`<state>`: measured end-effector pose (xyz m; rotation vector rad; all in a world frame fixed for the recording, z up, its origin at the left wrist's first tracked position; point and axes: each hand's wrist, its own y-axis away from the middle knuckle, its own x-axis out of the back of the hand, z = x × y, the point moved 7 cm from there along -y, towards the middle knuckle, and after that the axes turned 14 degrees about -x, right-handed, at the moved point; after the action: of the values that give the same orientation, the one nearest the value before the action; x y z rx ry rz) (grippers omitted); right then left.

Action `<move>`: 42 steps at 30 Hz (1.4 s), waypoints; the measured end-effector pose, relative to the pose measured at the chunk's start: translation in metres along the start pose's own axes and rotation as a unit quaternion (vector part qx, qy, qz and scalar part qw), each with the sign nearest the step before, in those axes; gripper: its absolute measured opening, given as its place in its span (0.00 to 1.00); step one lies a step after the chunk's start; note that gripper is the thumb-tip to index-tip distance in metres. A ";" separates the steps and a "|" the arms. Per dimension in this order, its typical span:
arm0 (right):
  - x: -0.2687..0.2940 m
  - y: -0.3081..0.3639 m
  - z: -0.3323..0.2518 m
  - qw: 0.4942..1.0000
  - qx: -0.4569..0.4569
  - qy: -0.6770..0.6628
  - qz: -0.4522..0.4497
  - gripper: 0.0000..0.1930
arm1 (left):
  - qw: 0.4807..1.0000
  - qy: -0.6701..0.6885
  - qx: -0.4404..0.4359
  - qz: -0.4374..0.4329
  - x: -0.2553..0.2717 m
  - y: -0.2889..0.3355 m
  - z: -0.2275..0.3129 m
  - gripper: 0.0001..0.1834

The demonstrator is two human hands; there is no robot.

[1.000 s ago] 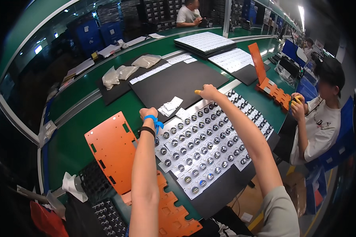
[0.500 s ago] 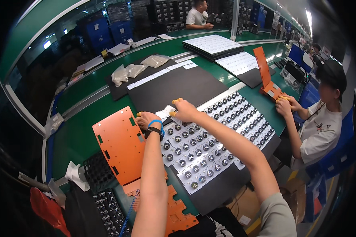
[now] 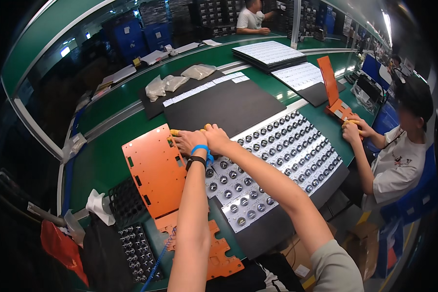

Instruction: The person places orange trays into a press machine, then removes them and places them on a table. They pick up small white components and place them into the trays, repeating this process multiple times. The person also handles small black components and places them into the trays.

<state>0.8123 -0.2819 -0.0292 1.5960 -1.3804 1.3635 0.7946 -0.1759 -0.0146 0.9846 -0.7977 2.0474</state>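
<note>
My left hand (image 3: 191,141) and my right hand (image 3: 217,138) meet at the near edge of a dark mat (image 3: 214,107). Both have bent fingers with yellow finger cots; the fingertips are partly hidden, and whatever lies between them does not show. A blue strap and a black band circle my left wrist. Left of my left hand is an orange fixture plate (image 3: 155,168) with slots. To the right, under my right forearm, spread white panels (image 3: 243,221) carrying rows of round, dark-topped parts (image 3: 250,214).
Black trays (image 3: 136,253) of small metal parts lie at the lower left, beside a coiled blue cord (image 3: 156,267). Bags (image 3: 175,82) and stacked white sheets (image 3: 270,52) sit farther back. On the right a co-worker (image 3: 399,151) handles an orange fixture (image 3: 338,109).
My hands have come together, with the right hand moving in against the left. A white piece visible between them before is now hidden. The whole view has shifted slightly.
</note>
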 end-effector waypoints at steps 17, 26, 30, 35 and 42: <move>-0.010 0.006 -0.066 0.999 -0.034 0.010 0.004 0.16 | 0.858 0.450 -0.246 0.032 0.176 0.010 0.035 0.25; 0.012 0.002 -0.045 0.987 0.034 0.127 0.091 0.14 | 0.842 0.509 -0.178 -0.019 0.256 0.032 -0.023 0.25; 0.012 -0.007 -0.039 0.990 0.066 0.112 0.053 0.09 | 0.851 0.497 -0.166 -0.035 0.257 0.033 -0.048 0.25; 0.035 -0.014 -0.027 0.998 0.003 0.001 0.062 0.10 | 0.851 0.498 -0.154 -0.066 0.252 0.040 -0.055 0.25; 0.113 0.010 -0.012 0.945 -0.051 -0.301 0.118 0.18 | 0.803 0.541 -0.166 -0.185 0.202 0.069 -0.047 0.22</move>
<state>0.7899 -0.3088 0.0793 1.9123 -2.0165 0.9296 0.6300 -0.1104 0.1139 -0.2826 -0.2612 1.6391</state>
